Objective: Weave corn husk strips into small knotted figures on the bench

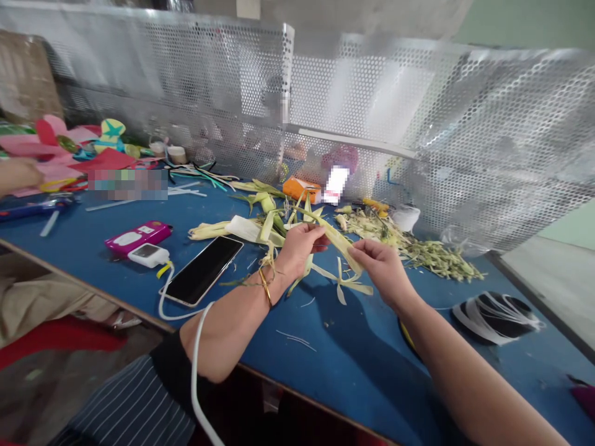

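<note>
**Left hand** [300, 244]: fingers curled shut around a pale green leaf strip [337, 241]. Loose strip ends fan out above and below the fist. There is a gold bangle [266, 286] on the wrist.

**Right hand** [381, 263]: thumb and fingertips pinched closed on the same leaf strip, just right of the left hand.

**Leaf strip**: held in the air over the blue tabletop [353, 365], mid-scene. It slants from far left down to near right between the two hands, and thin ends hang beneath.

**Loose leaves** [260, 217]: green and cream pieces lying on the tabletop just beyond the left hand.

**Leaf trimmings** [418, 248]: a heap of small scraps, far and right of the hands.

**Smartphone** [202, 269]: dark screen, lying flat, left of the left hand.

**White charger block** [149, 254]: just left of the smartphone, with a pink device [138, 235] touching its far side.

**White cable** [198, 371]: loops from the charger block along the near edge and crosses the left forearm.

**Orange box** [301, 188]: far side, beyond the loose leaves.

**Black-and-white bundle** [495, 316]: near right, well apart from the hands.

**Perforated metal screen** [372, 124]: stands along the far edge of the tabletop.

**Coloured paper shapes** [69, 145]: far left. Another person's hand [16, 173] is beside them at the left edge.
</note>
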`<state>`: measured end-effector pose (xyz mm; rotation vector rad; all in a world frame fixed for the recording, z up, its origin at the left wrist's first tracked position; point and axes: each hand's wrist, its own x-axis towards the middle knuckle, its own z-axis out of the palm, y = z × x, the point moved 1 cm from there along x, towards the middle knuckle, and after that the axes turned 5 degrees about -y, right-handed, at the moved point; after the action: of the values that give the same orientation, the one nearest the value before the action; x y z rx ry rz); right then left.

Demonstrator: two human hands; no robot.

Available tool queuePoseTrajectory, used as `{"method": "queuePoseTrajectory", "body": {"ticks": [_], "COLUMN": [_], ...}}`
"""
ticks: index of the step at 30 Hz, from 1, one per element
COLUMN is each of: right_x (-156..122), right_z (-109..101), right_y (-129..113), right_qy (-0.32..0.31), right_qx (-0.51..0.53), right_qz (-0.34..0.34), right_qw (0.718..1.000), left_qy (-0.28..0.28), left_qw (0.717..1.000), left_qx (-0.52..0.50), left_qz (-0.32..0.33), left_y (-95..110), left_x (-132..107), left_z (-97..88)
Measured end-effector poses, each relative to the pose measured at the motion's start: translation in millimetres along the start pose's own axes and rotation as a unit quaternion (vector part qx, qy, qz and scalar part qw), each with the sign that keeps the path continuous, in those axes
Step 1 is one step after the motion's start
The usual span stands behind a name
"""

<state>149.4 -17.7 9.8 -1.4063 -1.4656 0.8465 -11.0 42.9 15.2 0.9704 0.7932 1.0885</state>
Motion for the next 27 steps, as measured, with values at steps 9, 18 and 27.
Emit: {"method": "queuePoseTrajectory", "body": {"ticks": [9,18,27], "right_x": [-1.1,-0.2,5.1], "right_z": [3.6,13.8,-6.8], "right_y": [-3.3,3.5,-11.3], "right_qy": [-0.007,-0.006,0.049], "right_qx": [0.019,0.015,0.16], "right_qz": [0.001,0.024,0.064], "right_qw": [1.0,1.0,0.984], "left_qy": [-0.173,-0.112,0.003], "left_qw": [0.98,0.983,0.987], "left_qx": [0.093,0.116,0.133], "left_qz": [0.043,0.082,0.091], "left_y": [-3.6,-8.0,-8.2], "left_x": [-9.1,-7.3,-0.9], "left_z": [6.2,7.8,1.3]}}
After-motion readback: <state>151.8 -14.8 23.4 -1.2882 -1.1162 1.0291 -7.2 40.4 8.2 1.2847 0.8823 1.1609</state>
